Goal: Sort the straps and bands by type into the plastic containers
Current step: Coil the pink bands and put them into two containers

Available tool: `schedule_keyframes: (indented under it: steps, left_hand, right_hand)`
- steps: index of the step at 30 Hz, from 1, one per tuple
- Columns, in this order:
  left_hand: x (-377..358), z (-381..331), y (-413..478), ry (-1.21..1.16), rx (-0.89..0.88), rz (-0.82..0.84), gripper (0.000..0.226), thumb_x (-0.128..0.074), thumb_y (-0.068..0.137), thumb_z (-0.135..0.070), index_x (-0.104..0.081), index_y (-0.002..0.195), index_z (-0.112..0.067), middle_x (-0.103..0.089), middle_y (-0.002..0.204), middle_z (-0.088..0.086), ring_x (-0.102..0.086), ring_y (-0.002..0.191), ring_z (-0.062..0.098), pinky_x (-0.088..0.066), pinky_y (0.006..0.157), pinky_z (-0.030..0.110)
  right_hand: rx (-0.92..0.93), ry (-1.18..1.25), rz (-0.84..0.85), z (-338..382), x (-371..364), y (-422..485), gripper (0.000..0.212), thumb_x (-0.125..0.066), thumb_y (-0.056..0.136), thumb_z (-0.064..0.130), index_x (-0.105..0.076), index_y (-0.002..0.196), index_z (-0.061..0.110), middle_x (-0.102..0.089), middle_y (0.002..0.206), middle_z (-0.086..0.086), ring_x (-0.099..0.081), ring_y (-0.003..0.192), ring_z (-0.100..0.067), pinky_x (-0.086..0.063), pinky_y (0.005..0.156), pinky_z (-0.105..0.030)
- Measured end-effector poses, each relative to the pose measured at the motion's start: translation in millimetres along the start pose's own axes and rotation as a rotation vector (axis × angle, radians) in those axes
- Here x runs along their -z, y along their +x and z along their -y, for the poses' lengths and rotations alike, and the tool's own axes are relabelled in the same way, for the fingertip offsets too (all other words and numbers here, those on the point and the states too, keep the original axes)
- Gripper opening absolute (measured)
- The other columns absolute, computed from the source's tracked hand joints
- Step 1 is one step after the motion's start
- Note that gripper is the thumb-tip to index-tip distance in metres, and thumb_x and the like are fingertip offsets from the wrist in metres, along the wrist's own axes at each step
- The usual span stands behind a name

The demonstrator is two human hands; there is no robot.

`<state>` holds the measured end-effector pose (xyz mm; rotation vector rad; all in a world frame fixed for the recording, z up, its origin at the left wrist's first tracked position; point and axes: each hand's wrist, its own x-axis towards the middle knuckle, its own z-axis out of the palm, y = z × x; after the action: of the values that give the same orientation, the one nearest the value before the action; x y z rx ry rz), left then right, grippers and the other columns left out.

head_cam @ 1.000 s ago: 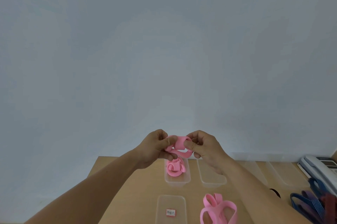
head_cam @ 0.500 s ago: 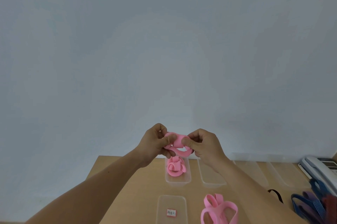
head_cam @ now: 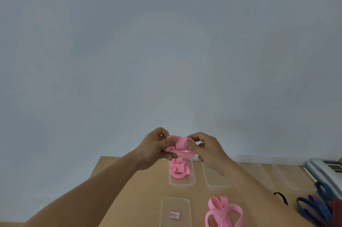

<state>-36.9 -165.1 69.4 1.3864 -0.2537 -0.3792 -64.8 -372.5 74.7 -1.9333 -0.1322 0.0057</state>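
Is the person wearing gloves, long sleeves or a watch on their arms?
No. The left hand and the right hand are bare: no gloves, no rings that I can see. The left forearm and the right forearm are bare too, with no sleeve, watch or bracelet showing. The thumbnails look short and unpainted.

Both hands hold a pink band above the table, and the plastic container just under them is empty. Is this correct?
Not quite. The head view shows the left hand and right hand holding the pink band, but the container under them already holds rolled pink bands.
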Motion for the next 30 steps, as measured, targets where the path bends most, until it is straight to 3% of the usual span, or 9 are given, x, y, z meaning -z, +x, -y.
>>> schedule_keyframes:
  steps: [3, 8, 11, 13, 17, 23, 30]
  left_hand:
    - [2.0, -3.0, -1.8, -0.051, 0.039, 0.057, 0.021, -0.064, 0.092, -0.012, -0.043, 0.093, -0.010, -0.062, 0.088, 0.023, -0.065, 0.062, 0.032, -0.053, 0.052, 0.029]
    - [4.4, -5.9, -5.7, -0.086, 0.078, 0.132, 0.025, -0.067, 0.086, -0.017, -0.044, 0.091, -0.010, -0.064, 0.077, 0.017, -0.065, 0.060, 0.029, -0.053, 0.052, 0.027]
    - [10.5, -7.8, -7.9, -0.164, 0.081, 0.109, 0.021, -0.064, 0.088, -0.019, -0.046, 0.088, -0.009, -0.065, 0.078, 0.014, -0.064, 0.060, 0.025, -0.053, 0.051, 0.025]
    - [16.9, -8.9, -8.4, -0.189, 0.077, 0.074, 0.019, -0.063, 0.089, -0.018, -0.046, 0.087, -0.009, -0.065, 0.078, 0.014, -0.063, 0.059, 0.024, -0.053, 0.051, 0.025]
    - [25.2, -9.8, -9.1, -0.196, 0.060, 0.042, 0.023, -0.067, 0.085, -0.019, -0.046, 0.087, -0.010, -0.064, 0.080, 0.016, -0.063, 0.058, 0.026, -0.053, 0.050, 0.025]
    - [36.6, -9.5, -11.1, -0.240, 0.050, 0.040, 0.025, -0.068, 0.082, -0.020, -0.046, 0.086, -0.010, -0.063, 0.081, 0.018, -0.063, 0.058, 0.026, -0.053, 0.049, 0.025]
    - [47.8, -9.9, -12.5, -0.321, 0.081, 0.064, 0.022, -0.066, 0.082, -0.020, -0.048, 0.090, -0.009, -0.065, 0.078, 0.011, -0.061, 0.054, 0.022, -0.053, 0.049, 0.023]
  right_hand:
    - [-0.017, 0.038, 0.083, 5.1, -1.6, -1.6, 0.020, -0.063, 0.094, 0.032, -0.068, 0.113, 0.024, -0.068, 0.106, 0.001, -0.061, 0.077, -0.011, -0.048, 0.062, -0.023]
    - [-0.064, 0.192, 0.123, 16.8, -9.8, -4.0, 0.028, -0.053, 0.098, 0.035, -0.070, 0.111, 0.016, -0.072, 0.097, -0.007, -0.067, 0.072, -0.015, -0.050, 0.061, -0.027]
    - [-0.076, 0.369, 0.122, 18.1, -10.3, -3.7, 0.038, -0.057, 0.091, 0.035, -0.069, 0.112, 0.006, -0.072, 0.091, -0.017, -0.068, 0.069, -0.026, -0.050, 0.057, -0.028]
    - [-0.080, 0.358, 0.075, 18.3, -9.2, -3.0, 0.033, -0.064, 0.090, 0.028, -0.069, 0.105, -0.001, -0.071, 0.092, -0.022, -0.069, 0.073, -0.031, -0.051, 0.057, -0.029]
    - [-0.069, 0.273, 0.004, 18.9, -15.5, -1.9, 0.020, -0.069, 0.089, 0.018, -0.071, 0.091, -0.001, -0.072, 0.083, -0.019, -0.069, 0.070, -0.024, -0.052, 0.060, -0.028]
    - [-0.026, 0.279, -0.070, 21.9, -30.2, -0.9, 0.011, -0.072, 0.086, 0.015, -0.075, 0.087, 0.005, -0.071, 0.074, -0.015, -0.059, 0.061, -0.022, -0.052, 0.064, -0.029]
    - [0.039, 0.392, -0.055, 23.8, -46.1, -5.1, 0.027, -0.072, 0.078, 0.028, -0.078, 0.096, 0.009, -0.068, 0.077, -0.015, -0.057, 0.065, -0.023, -0.050, 0.066, -0.032]
